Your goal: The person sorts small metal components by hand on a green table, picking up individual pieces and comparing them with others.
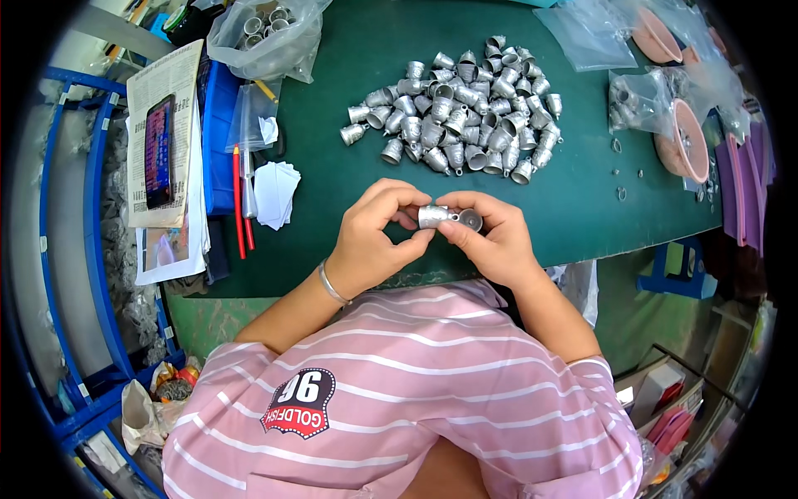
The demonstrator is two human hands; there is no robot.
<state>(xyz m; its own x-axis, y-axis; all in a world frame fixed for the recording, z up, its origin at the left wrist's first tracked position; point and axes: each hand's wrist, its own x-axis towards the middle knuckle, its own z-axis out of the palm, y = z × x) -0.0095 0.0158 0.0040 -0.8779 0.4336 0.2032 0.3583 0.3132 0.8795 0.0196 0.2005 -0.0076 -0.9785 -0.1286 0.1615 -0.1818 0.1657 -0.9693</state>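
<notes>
Between the fingers of my left hand (pixel 380 234) lies a small silver metal bell (pixel 432 217) on its side, its loop end pointing right. My right hand (pixel 492 234) grips a second metal bell (pixel 471 219), its open mouth turned towards me. The two hands meet just over the near edge of the green table (pixel 324 206). Beyond them spreads a loose heap of similar metal bells (pixel 464 112), lying at many angles. What my right fingertips cover on the bells is hidden.
At the left are a phone (pixel 159 153) on a newspaper (pixel 140 112), a blue bin (pixel 218 137), red pens (pixel 239 206) and white paper slips (pixel 276 194). A plastic bag of metal cups (pixel 268 50) stands behind. Pink baskets (pixel 682 150) and small rings (pixel 621 193) lie right.
</notes>
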